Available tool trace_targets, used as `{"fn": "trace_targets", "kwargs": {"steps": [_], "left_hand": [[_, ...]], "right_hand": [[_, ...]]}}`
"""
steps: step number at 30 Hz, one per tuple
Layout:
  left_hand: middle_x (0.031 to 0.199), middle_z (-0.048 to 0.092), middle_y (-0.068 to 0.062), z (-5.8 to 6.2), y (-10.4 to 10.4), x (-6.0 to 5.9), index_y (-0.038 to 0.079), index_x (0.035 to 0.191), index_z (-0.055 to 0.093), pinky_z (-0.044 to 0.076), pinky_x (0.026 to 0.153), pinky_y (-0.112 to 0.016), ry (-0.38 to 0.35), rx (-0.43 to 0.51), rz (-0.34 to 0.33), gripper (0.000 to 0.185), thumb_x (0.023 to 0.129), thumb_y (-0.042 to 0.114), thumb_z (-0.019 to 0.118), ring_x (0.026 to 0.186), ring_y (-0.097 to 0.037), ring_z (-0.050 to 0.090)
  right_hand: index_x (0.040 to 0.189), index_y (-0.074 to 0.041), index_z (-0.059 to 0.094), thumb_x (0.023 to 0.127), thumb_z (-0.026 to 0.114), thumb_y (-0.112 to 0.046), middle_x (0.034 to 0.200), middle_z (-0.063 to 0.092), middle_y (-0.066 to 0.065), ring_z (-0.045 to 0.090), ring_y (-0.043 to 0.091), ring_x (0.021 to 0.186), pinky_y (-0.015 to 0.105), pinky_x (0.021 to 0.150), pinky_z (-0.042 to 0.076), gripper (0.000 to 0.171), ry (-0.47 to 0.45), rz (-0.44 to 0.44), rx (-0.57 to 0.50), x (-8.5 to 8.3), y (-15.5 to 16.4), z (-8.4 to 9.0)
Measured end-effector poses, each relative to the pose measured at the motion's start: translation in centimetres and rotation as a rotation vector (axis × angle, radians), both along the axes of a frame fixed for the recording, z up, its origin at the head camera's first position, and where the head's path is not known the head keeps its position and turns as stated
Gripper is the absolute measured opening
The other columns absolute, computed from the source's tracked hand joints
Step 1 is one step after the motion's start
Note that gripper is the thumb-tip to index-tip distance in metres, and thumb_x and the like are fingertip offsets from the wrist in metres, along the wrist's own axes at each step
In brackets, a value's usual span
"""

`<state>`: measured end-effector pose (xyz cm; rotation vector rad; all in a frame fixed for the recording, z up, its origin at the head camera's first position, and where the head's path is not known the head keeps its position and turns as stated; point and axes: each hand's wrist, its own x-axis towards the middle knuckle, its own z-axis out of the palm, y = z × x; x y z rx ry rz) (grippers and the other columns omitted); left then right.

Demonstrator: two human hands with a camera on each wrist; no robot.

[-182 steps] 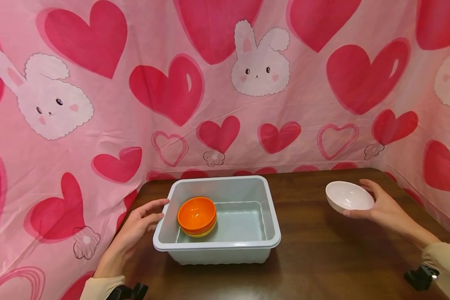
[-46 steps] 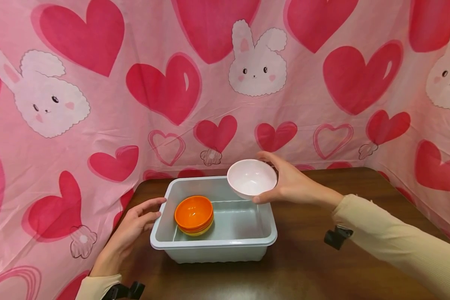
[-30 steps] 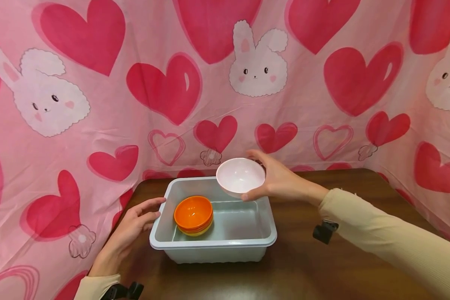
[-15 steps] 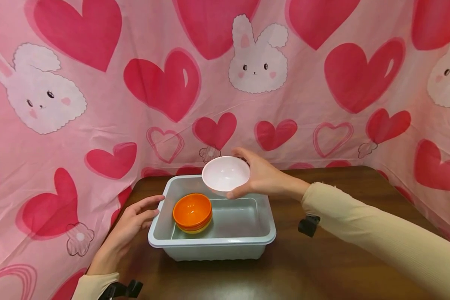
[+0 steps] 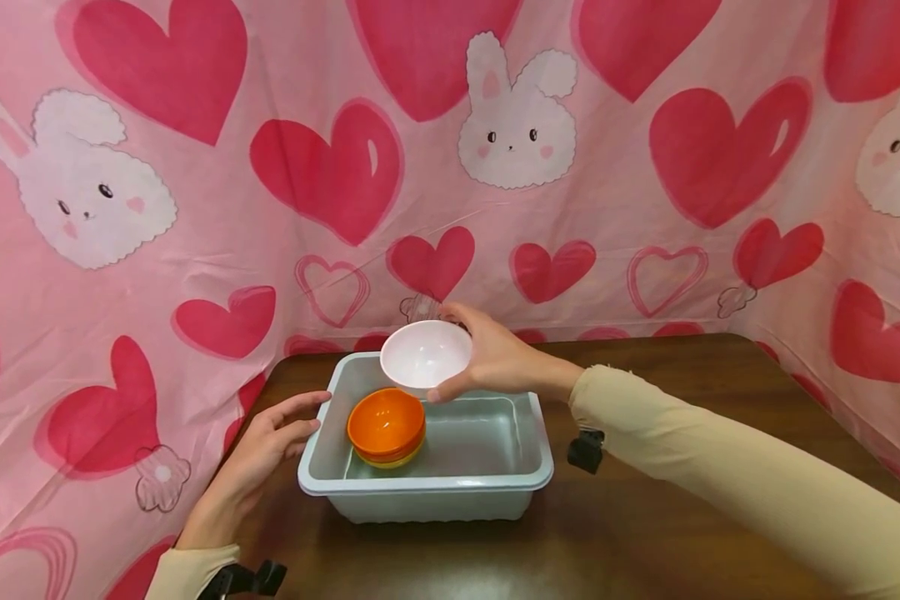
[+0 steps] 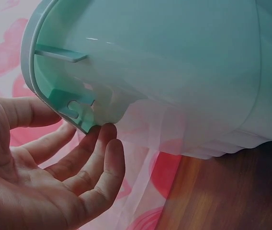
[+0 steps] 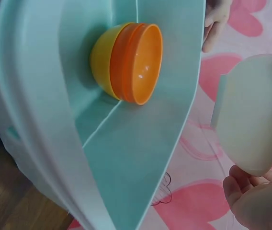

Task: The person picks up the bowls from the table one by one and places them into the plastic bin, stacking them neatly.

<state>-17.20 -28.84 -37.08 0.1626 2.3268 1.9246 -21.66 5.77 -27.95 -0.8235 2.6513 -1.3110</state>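
Note:
A pale grey-green tub [image 5: 528, 477] stands on the dark wooden table. Inside it at the left sits a stack of bowls [image 5: 386, 427], orange on top and yellow beneath, also in the right wrist view [image 7: 129, 62]. My right hand [image 5: 495, 360] holds a white bowl [image 5: 425, 354] by its rim, tilted, in the air just above the tub's back left part and the orange stack; the bowl [image 7: 251, 115] shows in the right wrist view too. My left hand [image 5: 270, 446] rests with straight fingers against the tub's left rim [image 6: 69, 105].
A pink cloth with hearts and rabbits [image 5: 517, 125] hangs close behind and on both sides of the table [image 5: 682, 500]. The tub's right half holds nothing. Bare wood lies to the right of the tub and in front of it.
My right hand has carried the white bowl leftwards from the table's right side to above the orange stack in the tub. The left hand has stayed at the tub's left rim.

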Motion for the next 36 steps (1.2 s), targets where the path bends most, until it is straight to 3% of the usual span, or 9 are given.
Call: {"fn": "trace_targets", "kwargs": {"steps": [7, 24, 36], "left_hand": [[0.146, 0.053, -0.024, 0.1, 0.1, -0.2, -0.004, 0.152, 0.049, 0.060, 0.091, -0.035, 0.002, 0.010, -0.015, 0.049, 0.106, 0.011, 0.057, 0.109, -0.024, 0.071], [0.148, 0.051, -0.024, 0.0, 0.0, -0.1, -0.003, 0.152, 0.050, 0.059, 0.092, -0.034, 0.008, 0.003, -0.014, 0.049, 0.106, 0.011, 0.057, 0.111, -0.024, 0.071], [0.152, 0.049, -0.024, 0.2, -0.1, 0.0, -0.002, 0.153, 0.049, 0.058, 0.095, -0.036, -0.013, -0.021, 0.000, 0.050, 0.106, 0.012, 0.058, 0.115, -0.027, 0.069]], "right_hand": [[0.151, -0.014, 0.044, 0.066, 0.097, -0.032, 0.141, 0.054, 0.003, 0.053, 0.024, 0.125, 0.042, 0.097, 0.057, 0.101, -0.010, 0.034, -0.033, -0.7, -0.9, -0.4], [0.159, -0.014, 0.039, 0.066, 0.096, -0.036, 0.154, 0.049, 0.006, 0.050, 0.025, 0.133, 0.047, 0.108, 0.050, 0.112, -0.042, 0.021, 0.018, -2.1, -3.4, -1.2], [0.162, -0.013, 0.034, 0.069, 0.096, -0.034, 0.155, 0.047, 0.006, 0.048, 0.024, 0.134, 0.047, 0.107, 0.051, 0.113, -0.076, 0.053, 0.021, -3.0, -4.9, -2.1]]}}
